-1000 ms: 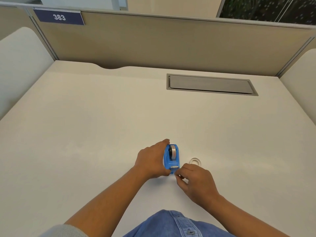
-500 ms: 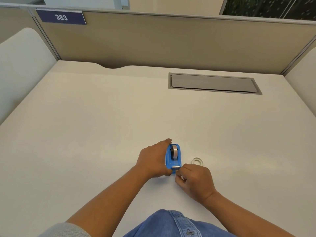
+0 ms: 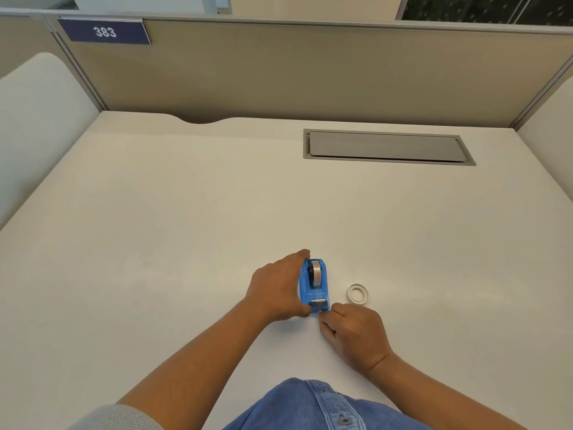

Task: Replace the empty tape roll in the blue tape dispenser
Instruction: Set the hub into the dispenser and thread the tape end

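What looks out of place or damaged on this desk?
Nothing looks damaged or spilled. The only loose item is a white tape core, flat on the desk, right of the blue dispenser.

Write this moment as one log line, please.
left hand: steadies dispenser | right hand: pinched at cutter end | roll: seated | core: on desk

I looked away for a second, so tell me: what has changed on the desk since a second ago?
Almost nothing. The left hand still grips the blue tape dispenser, the right hand still pinches at its cutter end, and the empty roll lies where it was on the desk. Only the camera shifted slightly.
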Tool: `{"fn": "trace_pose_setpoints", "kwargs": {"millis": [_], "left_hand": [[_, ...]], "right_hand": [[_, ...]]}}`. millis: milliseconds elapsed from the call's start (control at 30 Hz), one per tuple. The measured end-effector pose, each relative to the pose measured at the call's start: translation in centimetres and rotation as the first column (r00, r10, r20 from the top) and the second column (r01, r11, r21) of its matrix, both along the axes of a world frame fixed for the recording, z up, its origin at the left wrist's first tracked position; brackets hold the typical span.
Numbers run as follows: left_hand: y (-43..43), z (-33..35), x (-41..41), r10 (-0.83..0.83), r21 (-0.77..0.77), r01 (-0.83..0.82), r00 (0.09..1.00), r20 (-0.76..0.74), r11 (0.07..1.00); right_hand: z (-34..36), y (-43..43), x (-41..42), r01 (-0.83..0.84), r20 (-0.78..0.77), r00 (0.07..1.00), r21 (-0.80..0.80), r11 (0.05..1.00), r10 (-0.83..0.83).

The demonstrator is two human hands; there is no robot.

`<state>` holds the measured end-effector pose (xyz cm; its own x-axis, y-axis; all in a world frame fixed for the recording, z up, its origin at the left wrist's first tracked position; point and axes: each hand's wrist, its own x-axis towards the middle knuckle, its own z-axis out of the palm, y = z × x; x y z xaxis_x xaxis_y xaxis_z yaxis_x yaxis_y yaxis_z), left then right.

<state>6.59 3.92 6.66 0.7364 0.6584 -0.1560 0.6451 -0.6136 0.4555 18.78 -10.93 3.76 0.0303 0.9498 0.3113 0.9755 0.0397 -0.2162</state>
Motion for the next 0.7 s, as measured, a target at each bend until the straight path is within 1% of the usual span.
{"fn": "trace_pose_setpoints", "kwargs": {"millis": [67,100,167,233,333,467,533,700], "left_hand": [[-0.1,0.1,0.0,0.002,-0.001,-0.002,1.000,-0.007,1.000],[-0.1,0.1,0.0,0.006,-0.005,-0.006,1.000,-0.008,1.000],[-0.1,0.2,0.0,0.015,-0.016,-0.015,1.000,-0.013,1.000],[-0.1,0.2,0.0,0.020,-0.024,-0.021,1.000,-0.015,0.999],[-0.2,0.2,0.0,0.023,-0.028,-0.023,1.000,-0.008,0.999],[-0.3,0.3,0.1,0.029,-0.025,-0.028,1.000,0.007,0.999],[-0.3,0.3,0.1,0.025,-0.027,-0.025,1.000,0.012,0.999],[-0.4,0.4,0.0,0.022,-0.032,-0.022,1.000,0.022,0.999]], "right_hand": [[0.0,-0.6,0.2,0.048,-0.084,0.995,-0.039,0.998,-0.051],[0.1,-0.9,0.2,0.097,-0.150,0.983,-0.070,0.993,-0.107],[0.4,-1.3,0.4,0.230,-0.292,0.918,-0.163,0.959,-0.269],[0.5,-1.5,0.7,0.309,-0.403,0.829,-0.247,0.919,-0.387],[1.0,-1.1,0.8,0.306,-0.546,0.723,-0.297,0.905,-0.423],[1.5,0.2,0.5,0.281,-0.645,0.637,-0.317,0.906,-0.423],[1.5,0.7,0.6,0.295,-0.638,0.639,-0.313,0.903,-0.430],[1.1,1.2,1.0,0.293,-0.504,0.763,-0.290,0.911,-0.405]]}}
